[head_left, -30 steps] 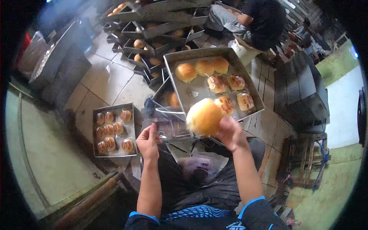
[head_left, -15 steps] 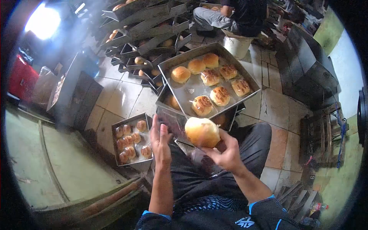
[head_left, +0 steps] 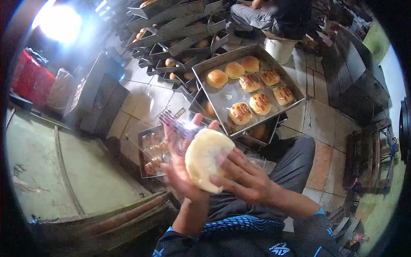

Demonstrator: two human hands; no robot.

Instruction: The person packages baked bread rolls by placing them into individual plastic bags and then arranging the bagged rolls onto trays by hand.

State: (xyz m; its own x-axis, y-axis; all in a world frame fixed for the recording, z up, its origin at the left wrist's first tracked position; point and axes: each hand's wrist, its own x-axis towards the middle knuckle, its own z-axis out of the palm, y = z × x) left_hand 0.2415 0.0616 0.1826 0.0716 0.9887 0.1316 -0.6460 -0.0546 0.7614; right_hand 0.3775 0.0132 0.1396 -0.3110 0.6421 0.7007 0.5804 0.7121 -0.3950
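Observation:
A pale bun (head_left: 203,160) is between my two hands, its light side facing up. My left hand (head_left: 184,173) is under its left side with the fingers spread, and a clear printed plastic wrapper (head_left: 182,128) lies over those fingers. From the right, my right hand (head_left: 248,177) presses its fingers on the bun. Beyond them a metal tray (head_left: 224,100) holds plain buns (head_left: 217,79) and wrapped buns with brown stripes (head_left: 260,104). Partly behind my left hand is a smaller tray (head_left: 142,165) of wrapped buns.
Stacked metal trays (head_left: 180,32) with buns stand at the back. Another person (head_left: 261,17) sits near a white bucket (head_left: 279,50). A red container (head_left: 32,79) is at the left, a green panel (head_left: 94,167) at the lower left, dark boxes (head_left: 355,73) at the right.
The bun has moved left and down from my right hand's fingertips to between both hands. The printed wrapper now shows over my left fingers. The camera view has shifted, moving the surroundings rightward.

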